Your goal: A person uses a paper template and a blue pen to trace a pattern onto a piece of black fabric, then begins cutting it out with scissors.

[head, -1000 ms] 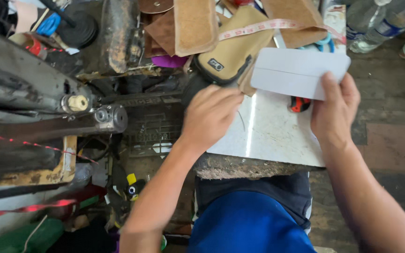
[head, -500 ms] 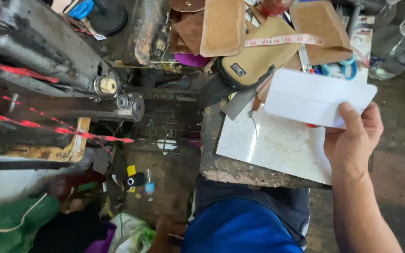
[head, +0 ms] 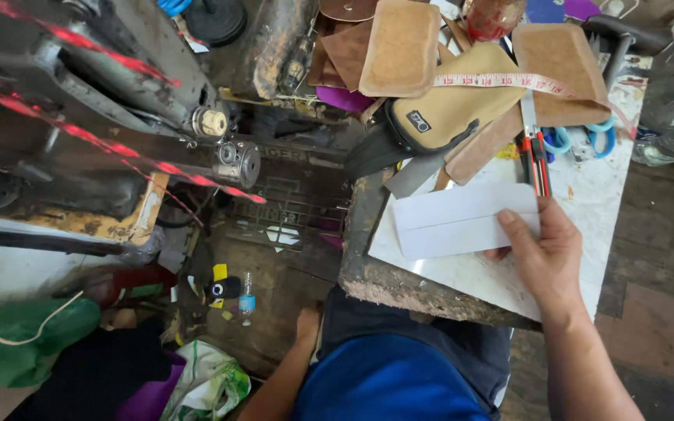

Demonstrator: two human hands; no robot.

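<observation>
A person in a blue shirt (head: 388, 386) is lowering the left hand (head: 307, 321) beside the knee, its fingers hidden, so its grip cannot be judged. The right hand (head: 546, 261) is pinching a folded white paper sheet (head: 462, 220) by its right edge, over the white worktop (head: 587, 226). Beyond are lying a tan pouch (head: 450, 109), a measuring tape (head: 501, 79) and blue-handled scissors (head: 579, 139).

A tan pouch (head: 450, 113) lies under a measuring tape (head: 501, 80). Blue-handled scissors (head: 579, 139) sit right of the pouch, a sewing machine (head: 118, 101) well left of it.
</observation>
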